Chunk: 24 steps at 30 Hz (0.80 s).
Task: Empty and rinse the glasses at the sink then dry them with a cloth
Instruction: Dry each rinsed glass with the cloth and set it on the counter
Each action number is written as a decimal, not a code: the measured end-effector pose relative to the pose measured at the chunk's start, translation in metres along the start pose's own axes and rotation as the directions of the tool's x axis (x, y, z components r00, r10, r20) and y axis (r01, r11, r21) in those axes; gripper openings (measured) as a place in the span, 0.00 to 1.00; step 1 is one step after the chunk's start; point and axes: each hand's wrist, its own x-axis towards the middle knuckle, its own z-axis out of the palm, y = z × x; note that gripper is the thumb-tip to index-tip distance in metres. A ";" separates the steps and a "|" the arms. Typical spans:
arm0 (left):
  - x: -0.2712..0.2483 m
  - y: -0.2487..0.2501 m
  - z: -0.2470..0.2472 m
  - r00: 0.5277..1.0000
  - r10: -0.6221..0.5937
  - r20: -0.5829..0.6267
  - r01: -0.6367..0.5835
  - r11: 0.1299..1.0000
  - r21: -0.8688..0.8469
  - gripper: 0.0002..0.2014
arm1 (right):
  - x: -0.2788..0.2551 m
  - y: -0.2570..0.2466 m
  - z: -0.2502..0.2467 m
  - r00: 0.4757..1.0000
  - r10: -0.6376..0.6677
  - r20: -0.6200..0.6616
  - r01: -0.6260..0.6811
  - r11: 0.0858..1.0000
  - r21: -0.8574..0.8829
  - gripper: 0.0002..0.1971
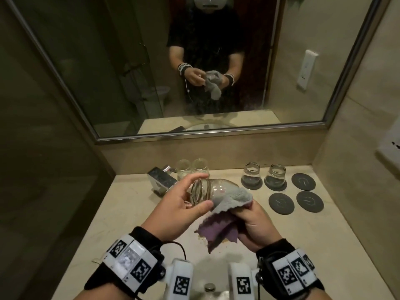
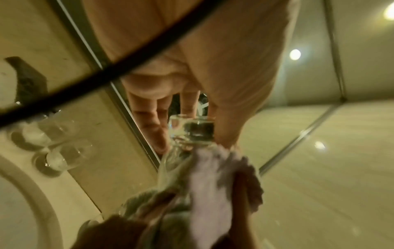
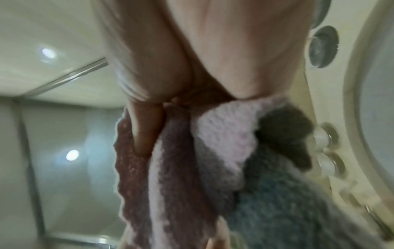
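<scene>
Head view: glass [image 1: 207,190] between left hand [image 1: 179,210] and, seemingly, cloth [image 1: 229,202].

no readable words, brands or numbers anywhere. only square black-and-white coded markers on the white wrist bands [image 1: 129,264] and on the two white camera blocks [image 1: 181,278] at the bottom edge, no letters in them. the dark coasters [image 1: 303,181] near the counter's right back corner carry a faint line mark, too small to read.
</scene>
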 end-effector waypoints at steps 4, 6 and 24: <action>0.006 0.005 -0.001 0.972 -0.222 -0.077 0.200 0.953 -0.226 0.35 | -0.002 -0.006 0.000 1.000 -0.027 -0.007 0.023 0.957 -0.291 0.12; 0.003 0.006 0.001 0.983 -0.157 -0.091 0.146 0.981 -0.126 0.29 | -0.003 -0.007 0.001 1.000 -0.009 -0.008 0.007 0.960 -0.280 0.10; 0.007 0.014 0.011 0.986 -0.139 -0.091 0.133 0.988 -0.075 0.33 | -0.006 -0.012 -0.003 0.997 -0.074 -0.010 0.069 0.968 -0.242 0.17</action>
